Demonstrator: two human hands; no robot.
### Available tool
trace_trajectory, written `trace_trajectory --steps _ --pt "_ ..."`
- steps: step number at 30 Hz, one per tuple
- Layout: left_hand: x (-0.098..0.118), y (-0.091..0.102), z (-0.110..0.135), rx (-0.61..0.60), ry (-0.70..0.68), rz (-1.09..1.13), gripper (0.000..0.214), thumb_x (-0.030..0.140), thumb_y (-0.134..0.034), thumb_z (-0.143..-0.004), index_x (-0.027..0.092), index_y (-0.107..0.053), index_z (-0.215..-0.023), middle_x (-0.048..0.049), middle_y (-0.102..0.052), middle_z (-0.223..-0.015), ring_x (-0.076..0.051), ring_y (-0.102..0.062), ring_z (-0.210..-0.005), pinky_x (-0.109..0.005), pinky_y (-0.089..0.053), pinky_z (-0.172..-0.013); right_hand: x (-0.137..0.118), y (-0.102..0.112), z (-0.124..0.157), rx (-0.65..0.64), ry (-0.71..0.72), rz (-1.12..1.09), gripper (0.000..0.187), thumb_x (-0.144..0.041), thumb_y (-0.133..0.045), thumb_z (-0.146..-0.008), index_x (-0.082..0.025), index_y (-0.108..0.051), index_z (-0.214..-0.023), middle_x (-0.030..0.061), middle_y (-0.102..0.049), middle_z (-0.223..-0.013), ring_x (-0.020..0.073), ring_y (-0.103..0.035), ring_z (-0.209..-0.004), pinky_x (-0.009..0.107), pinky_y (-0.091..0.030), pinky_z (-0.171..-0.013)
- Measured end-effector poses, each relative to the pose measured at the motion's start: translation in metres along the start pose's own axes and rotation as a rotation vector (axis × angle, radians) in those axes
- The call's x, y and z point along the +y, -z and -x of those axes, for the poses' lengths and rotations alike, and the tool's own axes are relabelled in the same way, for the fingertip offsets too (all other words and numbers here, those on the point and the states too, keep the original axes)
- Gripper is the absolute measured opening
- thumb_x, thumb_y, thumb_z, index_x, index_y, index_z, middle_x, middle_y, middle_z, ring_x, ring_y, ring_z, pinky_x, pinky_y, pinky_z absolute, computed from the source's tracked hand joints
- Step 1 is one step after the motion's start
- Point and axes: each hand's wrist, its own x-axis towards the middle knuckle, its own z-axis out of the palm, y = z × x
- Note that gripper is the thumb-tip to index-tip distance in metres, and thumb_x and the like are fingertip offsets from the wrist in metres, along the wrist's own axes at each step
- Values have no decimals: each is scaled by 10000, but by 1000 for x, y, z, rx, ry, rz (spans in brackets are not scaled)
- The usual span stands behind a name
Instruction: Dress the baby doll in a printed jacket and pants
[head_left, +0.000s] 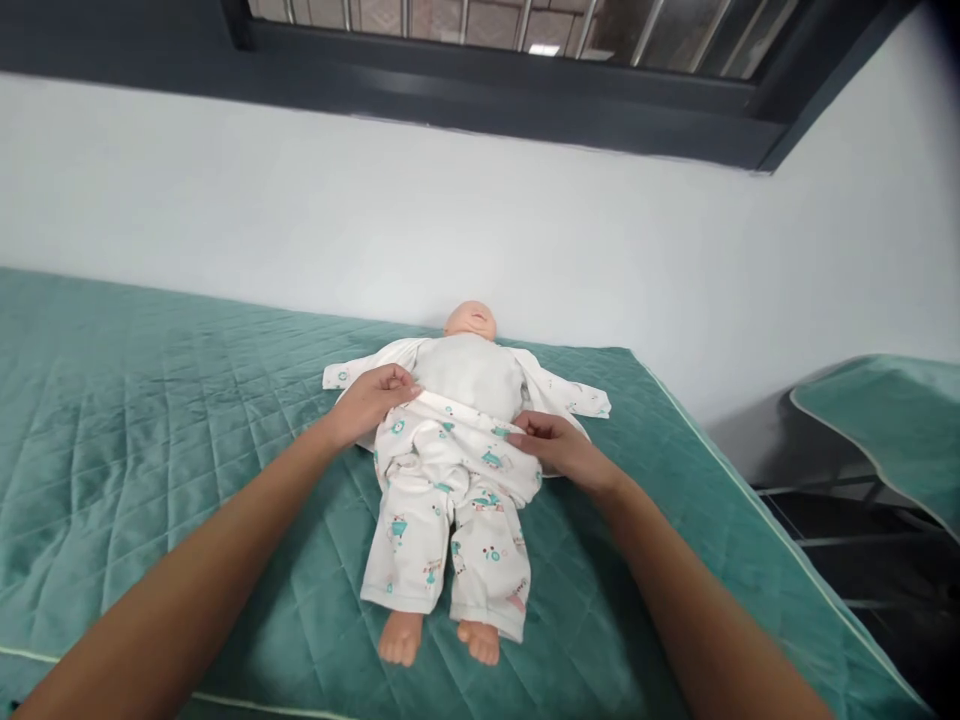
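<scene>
A baby doll (471,322) lies on its back on a green quilted mattress (150,420), head toward the wall. It wears white printed trousers (442,520), and an open white printed top (555,392) is spread under its bare cloth torso. My left hand (371,398) is closed on the trousers' waistband at the doll's right hip. My right hand (559,445) pinches the waistband at the other hip. The doll's bare feet (439,640) stick out of the trouser legs.
A white wall (480,220) runs behind the mattress under a dark window frame (480,90). The mattress edge (720,470) drops off at the right. A second green-covered bed (892,420) on a metal frame stands further right, with dark floor between.
</scene>
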Motion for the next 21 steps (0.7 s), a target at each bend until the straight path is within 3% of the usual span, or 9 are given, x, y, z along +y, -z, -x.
trace_trajectory --steps 2,6,8,12,17,21 --pt "-7 4 -11 38 -56 -93 317 485 -683 -770 187 -589 -821 35 -511 -658 -116 -433 -598 -248 -306 -571 5 1 -5 57 47 24 412 -571 -670 -816 -189 -523 -765 -53 -401 -646 92 -333 -580 249 -232 -540" --pt "-5 1 -21 151 -238 -379 238 438 -618 -837 205 -579 -874 20 -591 -725 -149 -500 -676 -273 -347 -635 -6 0 -17 392 274 265 277 -479 -605 -881 -207 -599 -829 -19 -506 -730 135 -427 -685 279 -325 -639" --pt "-2 -4 -25 215 -273 -427 207 415 -577 -870 210 -551 -884 24 -586 -716 -151 -504 -676 -278 -349 -640 -14 2 -29 491 338 386 210 -421 -575 -903 -221 -620 -857 -7 -579 -795 153 -483 -747 295 -354 -711" --pt "-9 -10 -40 275 -277 -372 218 429 -554 -890 212 -536 -894 31 -542 -696 -143 -478 -654 -276 -335 -619 -16 11 -58 572 260 473 212 -431 -583 -884 -229 -627 -837 -9 -606 -778 172 -519 -759 307 -358 -716" --pt "-36 -12 -52 219 -130 -169 315 502 -607 -839 193 -546 -835 25 -529 -710 -135 -468 -668 -267 -348 -625 13 14 -70 537 145 336 377 -541 -597 -841 -212 -522 -673 -35 -480 -594 146 -433 -621 295 -329 -618" --pt "-48 -5 -44 73 -25 -46 373 559 -597 -824 189 -567 -863 25 -534 -730 -121 -449 -643 -247 -345 -591 21 19 -54 310 123 167 284 -484 -611 -835 -205 -588 -787 -24 -570 -703 138 -473 -649 281 -360 -612"
